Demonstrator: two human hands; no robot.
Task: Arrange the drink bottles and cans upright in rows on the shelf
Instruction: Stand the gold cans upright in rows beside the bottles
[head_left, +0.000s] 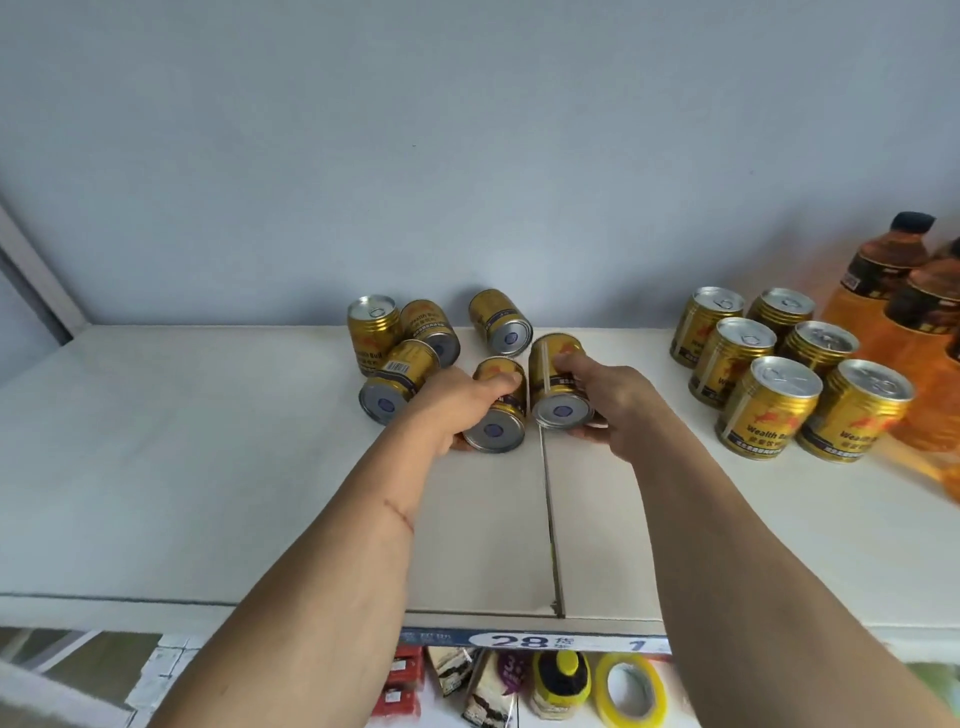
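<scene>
Far left on the white shelf (208, 441): gold tin cans lying tipped (397, 382), one upright (373, 332). Left hand (457, 402) wraps a fallen gold can (496, 421); right hand (605, 397) curls round its neighbour (558, 384). Best bet imo: lift both clear, rotate w/ tabs up, set down flush beside the neat upright gold cans (779, 369), orange bottles (883, 291) behind.

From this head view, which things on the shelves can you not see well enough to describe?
- Orange bottles: cut off by the right edge, so their number is unclear.
- Can in the left hand: its label is covered by the fingers.
- Can in the right hand: its right side is hidden by that hand.
- Goods on the lower shelf: hidden partly by both forearms and the bottom edge.
- Small print on the upright cans: too small.
</scene>
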